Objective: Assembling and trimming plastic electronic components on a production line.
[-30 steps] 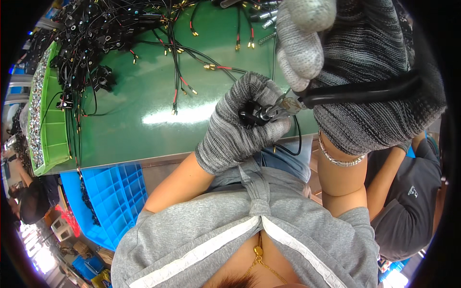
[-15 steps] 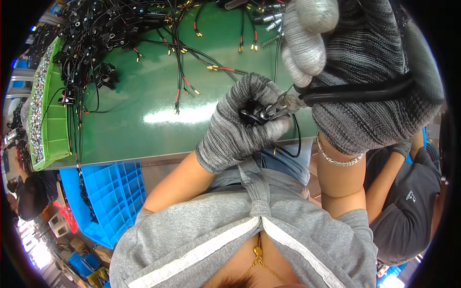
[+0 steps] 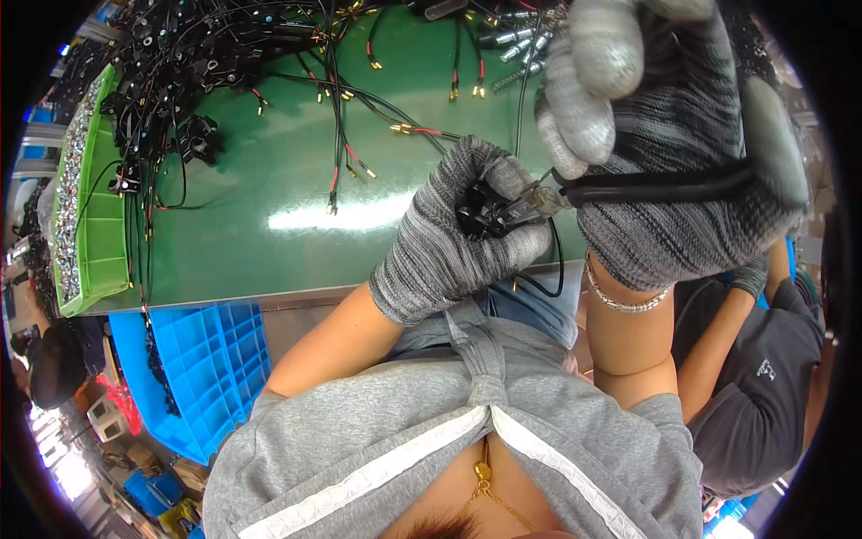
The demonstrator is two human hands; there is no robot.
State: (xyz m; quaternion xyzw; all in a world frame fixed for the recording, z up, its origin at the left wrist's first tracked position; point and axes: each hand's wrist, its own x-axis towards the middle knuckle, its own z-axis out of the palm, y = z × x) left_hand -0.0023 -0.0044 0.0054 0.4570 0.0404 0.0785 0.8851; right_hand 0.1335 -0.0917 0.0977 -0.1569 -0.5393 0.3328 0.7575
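My left hand (image 3: pixel 431 251), in a grey-and-black striped knit glove, pinches a small black plastic part (image 3: pixel 480 214) between thumb and fingers. A thin black cable (image 3: pixel 561 260) loops down beside that hand; where it joins the part is hidden. My right hand (image 3: pixel 669 235), gloved the same way, holds pliers (image 3: pixel 660 187) with black-sleeved handles, thumb and fingers partly loosened around them. The metal jaws of the pliers reach the black part at my left fingertips. Whether the jaws grip it is too small to tell.
A heap of black parts with cables (image 3: pixel 171 81) covers the far left of the green table (image 3: pixel 242 242). Cables with red ends and brass tips (image 3: pixel 337 148) lie beyond my hands. A green bin (image 3: pixel 101 238) holds small metal pieces. A blue crate (image 3: pixel 211 359) stands below; another person (image 3: pixel 759 386) sits at right.
The pliers and my right hand have shifted slightly, the handle now a little lower and nearer my left hand. My left hand has barely moved and still holds the black part.
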